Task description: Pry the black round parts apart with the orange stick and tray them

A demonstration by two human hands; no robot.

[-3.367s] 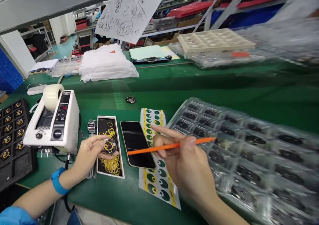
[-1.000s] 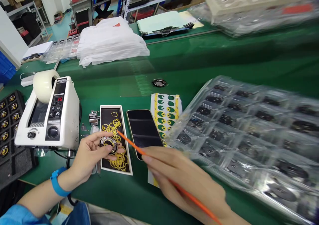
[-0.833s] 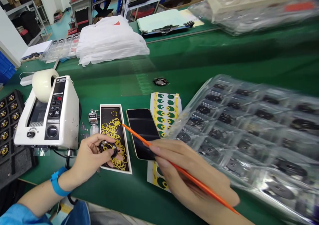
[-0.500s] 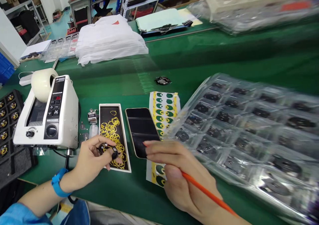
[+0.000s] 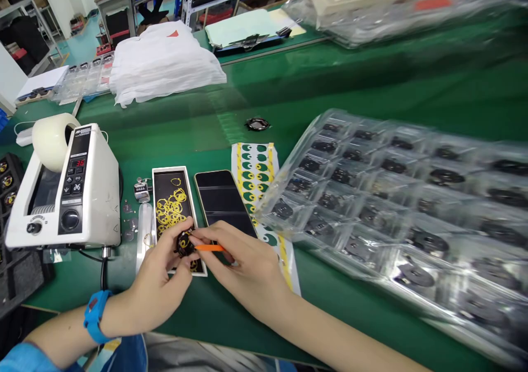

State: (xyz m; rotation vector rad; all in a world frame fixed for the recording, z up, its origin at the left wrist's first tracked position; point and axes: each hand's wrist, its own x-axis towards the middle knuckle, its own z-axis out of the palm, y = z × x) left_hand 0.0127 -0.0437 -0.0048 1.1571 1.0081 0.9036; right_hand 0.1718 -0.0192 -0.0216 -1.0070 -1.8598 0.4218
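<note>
My left hand (image 5: 154, 289) pinches a small black round part (image 5: 184, 243) that bears a yellow ring-shaped piece. It is held over the near end of a white-rimmed box (image 5: 154, 199) with many loose yellow rings (image 5: 169, 207) inside. My right hand (image 5: 249, 276) grips a thin orange stick-like tool (image 5: 210, 248), mostly covered by the fingers. The right fingertips meet the black part, and whether the tool's end touches it I cannot tell. Just beyond my right hand lies a phone (image 5: 218, 196) with a dark screen, beside a sheet of green-and-yellow stickers (image 5: 254, 168).
A white tape dispenser (image 5: 101, 190) stands at left, with a tally counter (image 5: 141, 190) to its right. The clear compartment tray (image 5: 303, 144) of black parts fills the right side. Another black round part (image 5: 257, 123) lies farther back, near stacked white sheets (image 5: 165, 64).
My right hand has moved left from over the phone to the black part, and the orange tool now points toward it. The left hand has turned the part; the whole view has shifted.
</note>
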